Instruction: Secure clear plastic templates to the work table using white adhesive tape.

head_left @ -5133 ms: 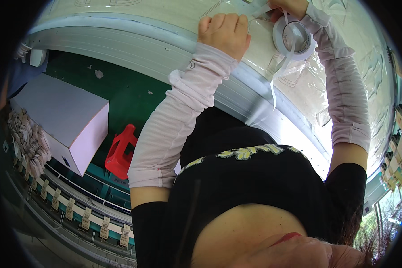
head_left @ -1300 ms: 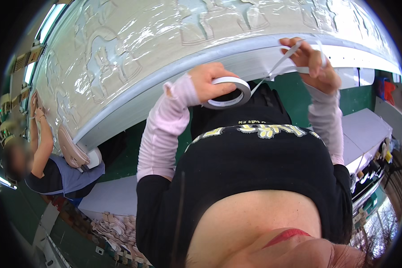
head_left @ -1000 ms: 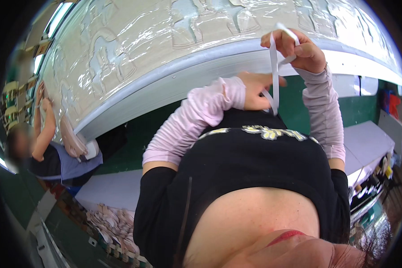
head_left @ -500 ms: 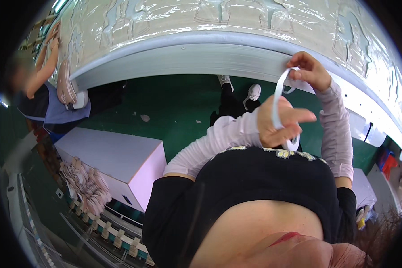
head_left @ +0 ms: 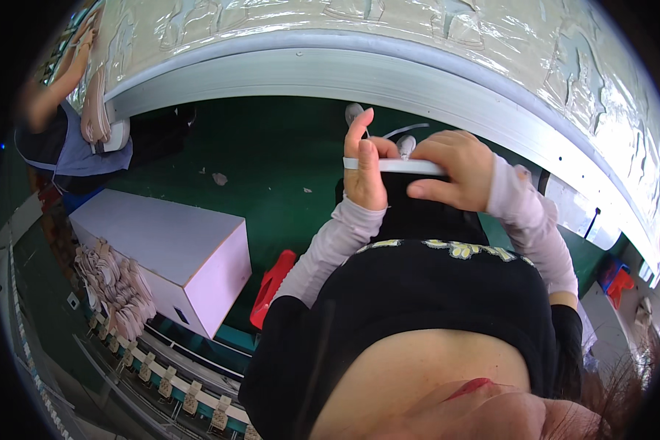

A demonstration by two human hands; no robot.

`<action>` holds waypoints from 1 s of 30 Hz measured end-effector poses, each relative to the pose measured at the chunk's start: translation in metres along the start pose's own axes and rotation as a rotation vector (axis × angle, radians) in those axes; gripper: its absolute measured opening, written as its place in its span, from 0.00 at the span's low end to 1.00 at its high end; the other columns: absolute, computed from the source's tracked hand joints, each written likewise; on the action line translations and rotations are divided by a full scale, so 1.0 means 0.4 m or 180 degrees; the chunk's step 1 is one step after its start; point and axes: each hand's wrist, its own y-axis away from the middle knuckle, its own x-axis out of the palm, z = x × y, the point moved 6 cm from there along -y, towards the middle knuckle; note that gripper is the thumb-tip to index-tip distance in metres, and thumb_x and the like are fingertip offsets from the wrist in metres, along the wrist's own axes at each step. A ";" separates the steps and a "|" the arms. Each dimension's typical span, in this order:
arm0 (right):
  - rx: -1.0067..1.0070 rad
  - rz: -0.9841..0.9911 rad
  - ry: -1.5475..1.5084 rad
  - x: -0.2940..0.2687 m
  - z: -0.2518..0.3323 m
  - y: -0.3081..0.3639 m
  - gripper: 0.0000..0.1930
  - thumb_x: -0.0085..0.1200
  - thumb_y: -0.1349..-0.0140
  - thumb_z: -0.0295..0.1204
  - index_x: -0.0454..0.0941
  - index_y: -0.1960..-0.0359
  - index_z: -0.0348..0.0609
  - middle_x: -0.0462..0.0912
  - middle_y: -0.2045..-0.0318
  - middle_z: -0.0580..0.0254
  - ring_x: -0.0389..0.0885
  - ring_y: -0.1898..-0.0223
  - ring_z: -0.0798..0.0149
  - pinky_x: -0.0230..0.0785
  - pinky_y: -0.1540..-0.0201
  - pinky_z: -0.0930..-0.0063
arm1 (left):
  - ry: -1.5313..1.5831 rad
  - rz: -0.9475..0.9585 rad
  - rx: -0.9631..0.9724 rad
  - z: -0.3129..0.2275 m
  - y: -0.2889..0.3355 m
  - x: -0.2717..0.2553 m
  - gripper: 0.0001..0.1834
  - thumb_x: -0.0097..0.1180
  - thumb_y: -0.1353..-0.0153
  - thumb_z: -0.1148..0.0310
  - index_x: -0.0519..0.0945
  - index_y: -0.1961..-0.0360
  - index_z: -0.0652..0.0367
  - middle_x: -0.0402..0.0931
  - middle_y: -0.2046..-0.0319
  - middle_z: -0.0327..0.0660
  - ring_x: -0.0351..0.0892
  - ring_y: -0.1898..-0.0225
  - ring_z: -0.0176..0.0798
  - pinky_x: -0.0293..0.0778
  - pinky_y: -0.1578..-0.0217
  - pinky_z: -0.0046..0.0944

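Observation:
A narrow white strip of tape (head_left: 411, 168) runs between my two hands in front of my waist. My left hand (head_left: 364, 172) has its thumb and index finger stretched up and apart, with the tape lying across its fingers. On the other side, my right hand (head_left: 458, 169) curls its fingers over the strip and grips it, thumb below. A loose thin white end curves out beyond the hands. The tape roll cannot be made out.
Ahead lies a long table (head_left: 301, 77) with a metal edge, its top covered in clear film over cut outlines. A co-worker (head_left: 59, 139) stands at the far left. Lower left are a pale box (head_left: 161, 235), stacked pinkish pieces (head_left: 114, 286) and a red object (head_left: 273, 290).
My left hand has moved left and up, turning its fingers upward. My right hand has come down from the table edge to meet it, and the looped tape is now drawn straight between them.

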 end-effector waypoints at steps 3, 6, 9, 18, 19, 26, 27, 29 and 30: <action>0.0622 0.0285 0.0276 0.002 0.006 -0.070 0.22 0.61 0.38 0.50 0.81 0.61 0.40 0.84 0.73 0.52 0.84 0.66 0.44 0.75 0.60 0.56 | -0.0306 -0.0065 0.0749 -0.021 -0.011 0.011 0.35 0.34 0.22 0.45 0.58 0.29 0.64 0.72 0.67 0.40 0.67 0.66 0.30 0.67 0.61 0.33; 0.0836 0.0186 -0.0234 -0.008 0.008 -0.108 0.17 0.60 0.37 0.44 0.80 0.60 0.41 0.85 0.73 0.51 0.84 0.70 0.45 0.75 0.65 0.57 | -0.0671 0.0065 0.1150 -0.034 -0.034 0.001 0.37 0.36 0.24 0.43 0.55 0.27 0.61 0.71 0.59 0.42 0.68 0.60 0.31 0.68 0.56 0.34; 0.0872 0.0227 -0.0263 -0.027 -0.001 -0.160 0.14 0.57 0.37 0.39 0.79 0.58 0.42 0.85 0.74 0.51 0.85 0.70 0.47 0.75 0.66 0.58 | -0.1126 -0.0331 0.1696 -0.047 -0.078 -0.028 0.39 0.40 0.25 0.43 0.55 0.27 0.64 0.71 0.56 0.46 0.69 0.57 0.35 0.68 0.54 0.37; 0.0859 0.0531 0.2125 -0.238 -0.045 -0.303 0.10 0.54 0.38 0.30 0.82 0.56 0.49 0.83 0.74 0.54 0.84 0.70 0.52 0.75 0.64 0.58 | -0.2122 0.1773 0.1487 -0.022 -0.122 0.029 0.23 0.67 0.42 0.68 0.78 0.47 0.65 0.77 0.54 0.51 0.77 0.53 0.56 0.75 0.50 0.47; 0.0956 0.0656 0.2148 -0.249 -0.055 -0.310 0.09 0.55 0.37 0.29 0.82 0.56 0.49 0.83 0.71 0.55 0.84 0.69 0.52 0.75 0.63 0.59 | -0.1796 0.1656 0.1584 -0.045 -0.138 0.024 0.22 0.66 0.42 0.69 0.78 0.48 0.65 0.78 0.55 0.51 0.77 0.53 0.55 0.75 0.51 0.47; 0.0702 0.0818 0.2197 -0.322 -0.087 -0.353 0.05 0.58 0.34 0.26 0.84 0.59 0.47 0.82 0.65 0.59 0.83 0.64 0.54 0.75 0.59 0.63 | -0.1973 0.0551 0.1319 -0.079 -0.372 -0.038 0.12 0.62 0.37 0.66 0.82 0.58 0.63 0.80 0.70 0.42 0.79 0.70 0.44 0.75 0.68 0.39; 0.0795 0.0793 0.2151 -0.345 -0.098 -0.353 0.05 0.58 0.34 0.27 0.83 0.59 0.47 0.82 0.65 0.59 0.83 0.65 0.55 0.75 0.60 0.65 | -0.1677 0.0925 0.0739 -0.046 -0.382 -0.044 0.13 0.62 0.36 0.64 0.82 0.58 0.63 0.79 0.71 0.41 0.78 0.72 0.40 0.74 0.69 0.37; 0.1034 0.0763 0.1896 -0.388 -0.130 -0.352 0.04 0.60 0.34 0.29 0.83 0.60 0.46 0.80 0.62 0.60 0.82 0.63 0.58 0.75 0.59 0.67 | -0.1117 0.1349 -0.0231 0.006 -0.380 -0.061 0.14 0.61 0.34 0.61 0.82 0.59 0.62 0.78 0.74 0.37 0.77 0.74 0.34 0.73 0.71 0.34; 0.1051 0.0813 0.1745 -0.399 -0.146 -0.351 0.05 0.61 0.34 0.30 0.83 0.61 0.45 0.79 0.60 0.61 0.81 0.63 0.60 0.74 0.59 0.68 | -0.0863 0.1402 -0.0634 0.025 -0.370 -0.071 0.14 0.61 0.33 0.60 0.82 0.59 0.62 0.77 0.76 0.36 0.75 0.75 0.30 0.72 0.71 0.32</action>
